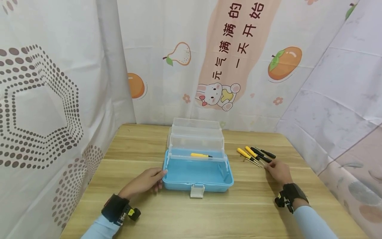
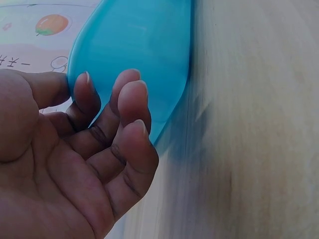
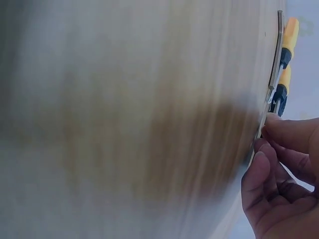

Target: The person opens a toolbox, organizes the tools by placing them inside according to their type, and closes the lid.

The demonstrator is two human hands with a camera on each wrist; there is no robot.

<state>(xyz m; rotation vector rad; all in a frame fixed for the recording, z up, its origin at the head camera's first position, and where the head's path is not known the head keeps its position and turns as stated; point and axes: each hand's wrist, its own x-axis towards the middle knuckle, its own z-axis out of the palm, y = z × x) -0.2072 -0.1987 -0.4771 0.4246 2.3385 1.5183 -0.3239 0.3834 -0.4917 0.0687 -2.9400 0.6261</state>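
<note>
Now, the left hand (image 1: 145, 182) grips the blue toolbox (image 1: 194, 172) at its left rim
On the right, the right hand (image 1: 280, 171) bends its fingers by the near end of the yellow and black screwdrivers (image 1: 245, 154), though whether they pinch a shaft I cannot tell; the blue toolbox stands on the table (image 1: 155, 215), left of them, a yellow-handled driver (image 1: 199, 155) in its clear tray (image 1: 181, 157)

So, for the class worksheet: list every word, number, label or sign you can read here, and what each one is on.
"元气满满的": printed on the hanging cloth, running bottom to top.
"一天开始": on the same cloth, just right of it, also bottom to top.
No readable text on the blue box or the yellow-handled tools.
Any marks on the wrist straps are too small to read.
</note>
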